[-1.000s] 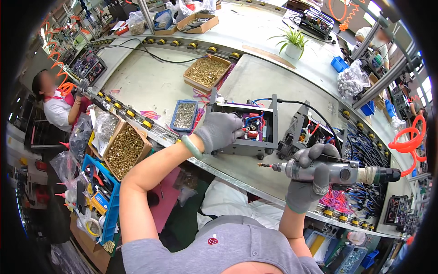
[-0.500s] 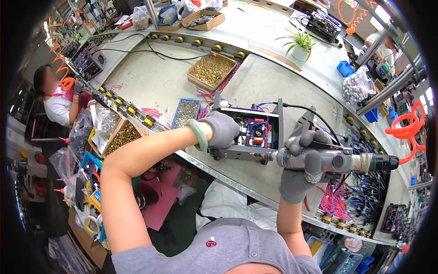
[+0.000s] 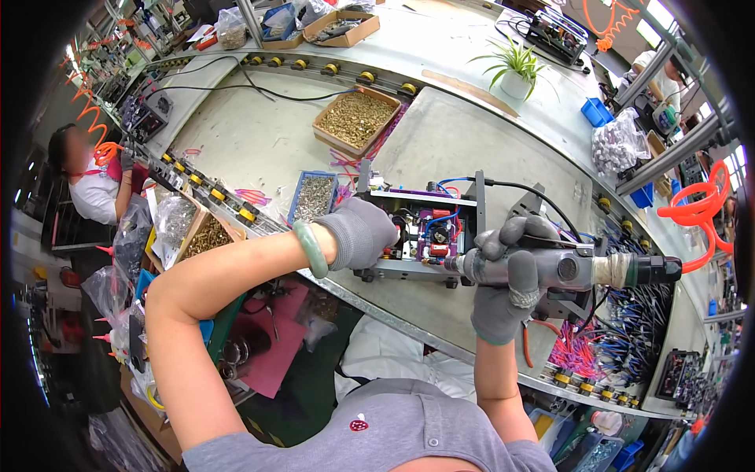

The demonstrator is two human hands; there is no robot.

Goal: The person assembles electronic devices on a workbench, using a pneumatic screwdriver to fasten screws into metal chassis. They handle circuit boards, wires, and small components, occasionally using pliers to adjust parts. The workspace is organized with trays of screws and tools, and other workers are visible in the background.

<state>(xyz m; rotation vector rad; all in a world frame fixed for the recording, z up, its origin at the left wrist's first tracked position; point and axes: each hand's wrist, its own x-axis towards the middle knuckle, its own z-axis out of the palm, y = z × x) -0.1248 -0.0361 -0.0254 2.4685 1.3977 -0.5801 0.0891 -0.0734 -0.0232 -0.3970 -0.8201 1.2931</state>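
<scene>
My right hand (image 3: 511, 275), in a grey glove, is wrapped round an air screwdriver (image 3: 562, 271) held nearly level. Its tip points left, at the front edge of an open metal chassis (image 3: 409, 267); I cannot tell whether it touches a screw. Inside the chassis sits a purple circuit board (image 3: 435, 228) with red parts and blue wires. My left hand (image 3: 362, 234), also gloved, is closed at the chassis's left end. Its fingertips are hidden, and what they grip cannot be made out. Behind the left hand stands a blue tray of small screws (image 3: 314, 197).
A cardboard box of brass-coloured fasteners (image 3: 355, 120) stands farther back. Bundled wires (image 3: 637, 338) and red-handled pliers (image 3: 528, 346) lie at right. An orange coiled hose (image 3: 696, 208) hangs there. A potted plant (image 3: 515, 82) stands behind; a co-worker (image 3: 94, 185) is at far left.
My left hand has slid a little left along the chassis, uncovering more of its inside. The screwdriver tip has shifted slightly rightward against the chassis. The whole view has moved a little.
</scene>
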